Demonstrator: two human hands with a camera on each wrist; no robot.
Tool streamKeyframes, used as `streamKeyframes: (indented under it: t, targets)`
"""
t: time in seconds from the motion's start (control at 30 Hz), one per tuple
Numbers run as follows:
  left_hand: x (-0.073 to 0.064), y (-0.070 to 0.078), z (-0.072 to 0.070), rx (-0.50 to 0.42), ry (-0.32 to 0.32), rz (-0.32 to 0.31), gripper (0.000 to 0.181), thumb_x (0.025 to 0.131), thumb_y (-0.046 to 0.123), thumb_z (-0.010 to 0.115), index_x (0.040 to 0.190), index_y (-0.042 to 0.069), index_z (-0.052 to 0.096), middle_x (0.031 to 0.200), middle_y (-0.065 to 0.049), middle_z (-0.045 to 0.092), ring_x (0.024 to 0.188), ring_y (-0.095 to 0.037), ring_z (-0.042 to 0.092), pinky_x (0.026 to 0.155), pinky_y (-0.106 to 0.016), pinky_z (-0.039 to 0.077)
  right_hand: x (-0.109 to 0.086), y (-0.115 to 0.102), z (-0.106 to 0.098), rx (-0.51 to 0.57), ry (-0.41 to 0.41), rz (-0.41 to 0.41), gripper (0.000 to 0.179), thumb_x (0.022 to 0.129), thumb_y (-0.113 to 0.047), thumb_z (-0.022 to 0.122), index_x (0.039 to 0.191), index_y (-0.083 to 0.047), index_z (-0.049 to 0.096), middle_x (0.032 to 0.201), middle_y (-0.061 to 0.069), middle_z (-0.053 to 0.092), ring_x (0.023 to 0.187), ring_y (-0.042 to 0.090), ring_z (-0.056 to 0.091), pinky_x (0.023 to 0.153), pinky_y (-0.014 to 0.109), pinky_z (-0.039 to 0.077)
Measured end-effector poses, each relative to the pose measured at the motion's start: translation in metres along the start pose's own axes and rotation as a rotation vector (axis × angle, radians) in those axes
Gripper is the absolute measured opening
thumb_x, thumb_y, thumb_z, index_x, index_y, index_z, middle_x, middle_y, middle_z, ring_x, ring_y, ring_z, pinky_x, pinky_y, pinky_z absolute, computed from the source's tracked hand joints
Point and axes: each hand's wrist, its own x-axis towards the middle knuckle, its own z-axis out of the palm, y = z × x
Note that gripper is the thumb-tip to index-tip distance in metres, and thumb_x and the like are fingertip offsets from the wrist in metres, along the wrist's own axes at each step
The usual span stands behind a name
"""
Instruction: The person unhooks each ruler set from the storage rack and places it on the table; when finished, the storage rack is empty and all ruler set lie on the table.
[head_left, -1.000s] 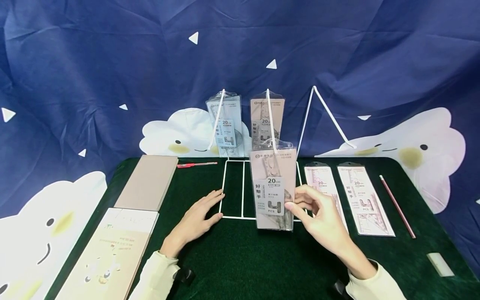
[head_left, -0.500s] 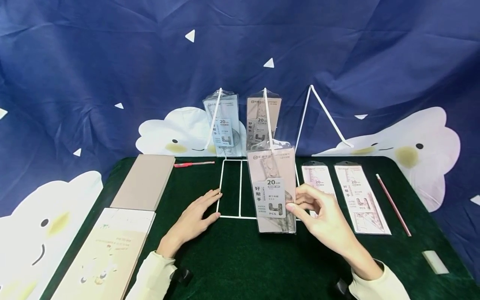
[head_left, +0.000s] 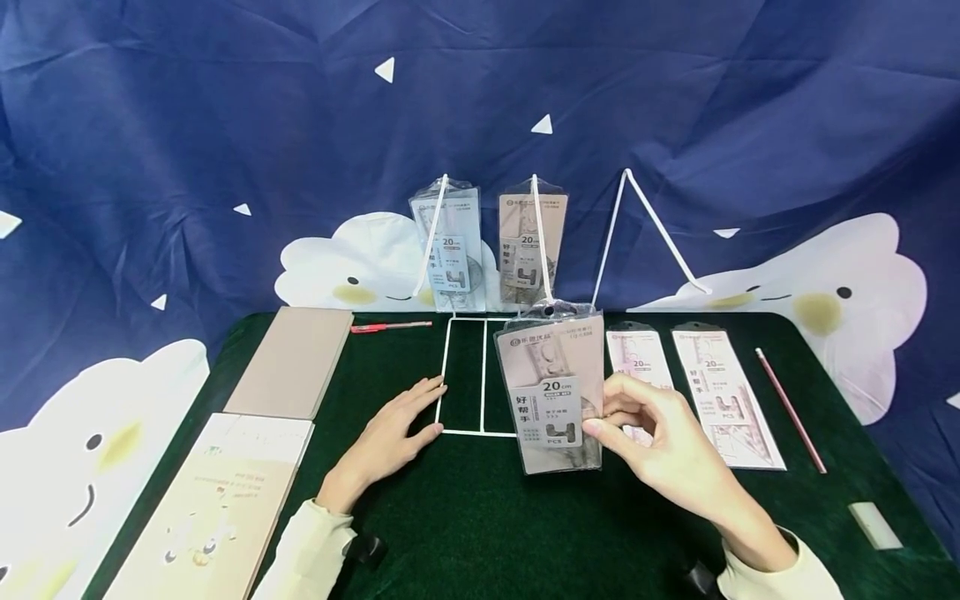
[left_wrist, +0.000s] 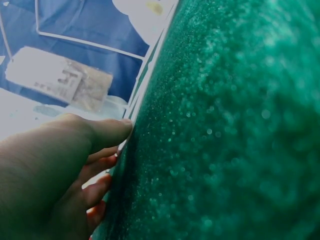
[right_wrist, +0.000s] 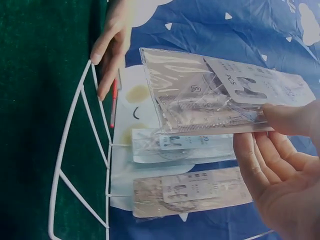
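Observation:
My right hand pinches a packaged ruler set, a pale pinkish pack marked 20 cm, by its right edge between thumb and fingers. The pack's top hole is right at the tip of the middle hook of a white wire rack. Behind it, a brown ruler set hangs on that hook, and a blue ruler set hangs on the left hook. The right hook carries no pack. My left hand lies with fingers extended, its fingertips touching the left side of the rack's base.
Two pink ruler sets lie right of the rack, beside a pencil and a white eraser. A red pen and two notebooks lie on the left. A blue cloth hangs behind the green table.
My right hand has drawn the ruler set slightly down and toward me, so its top now sits at the hook's tip. The pack tilts a little more. The left hand stays in place.

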Motion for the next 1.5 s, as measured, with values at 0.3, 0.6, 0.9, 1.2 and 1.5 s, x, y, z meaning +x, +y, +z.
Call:
streamKeyframes:
  t: [0.3,0.6,0.9,1.2,1.5]
  targets:
    - [-0.001,-0.001,0.000,0.007,0.008,0.008,0.059,0.105,0.027,0.063,0.158,0.007,0.046,0.168,-0.010,0.036,0.156,-0.034,0.030,0.123,-0.061,0.026,0.001,0.001,0.005,0.018,-0.074,-0.044,0.021,0.094,0.001,0.075,0.105,-0.016,0.069,0.098,0.004,0.072,0.084,0.017,0.074,0.078,0.028,0.061]
    - [0.000,-0.003,0.000,-0.023,0.008,0.011,0.060,0.104,0.027,0.064,0.159,0.010,0.046,0.169,-0.011,0.034,0.156,-0.036,0.028,0.122,-0.064,0.025,0.003,0.022,0.025,-0.033,-0.207,-0.043,0.018,0.096,-0.012,0.077,0.107,-0.026,0.071,0.098,-0.011,0.073,0.078,0.011,0.070,0.073,0.029,0.059]
    - [0.000,0.000,-0.001,-0.011,-0.019,-0.046,0.060,0.104,0.027,0.061,0.160,0.012,0.043,0.170,-0.009,0.031,0.158,-0.032,0.025,0.124,-0.062,0.023,0.004,0.042,0.043,0.036,-0.365,-0.020,0.006,0.102,-0.021,0.071,0.106,-0.025,0.070,0.090,-0.005,0.068,0.075,0.011,0.062,0.064,0.025,0.053]
    - [-0.001,-0.001,-0.001,0.008,-0.004,-0.030,0.061,0.105,0.028,0.065,0.160,0.013,0.044,0.170,-0.007,0.032,0.157,-0.031,0.027,0.123,-0.062,0.025,0.006,0.060,0.054,0.007,-0.440,-0.002,0.007,0.100,-0.018,0.072,0.104,-0.024,0.072,0.084,-0.007,0.068,0.073,0.006,0.061,0.063,0.023,0.052]
    - [0.000,-0.001,0.000,0.005,-0.006,-0.010,0.060,0.106,0.029,0.063,0.160,0.012,0.044,0.170,-0.008,0.033,0.157,-0.032,0.028,0.123,-0.061,0.025,0.002,0.076,0.065,-0.078,-0.454,0.031,0.013,0.101,-0.016,0.071,0.110,-0.024,0.076,0.088,-0.011,0.072,0.071,0.003,0.063,0.061,0.023,0.053]
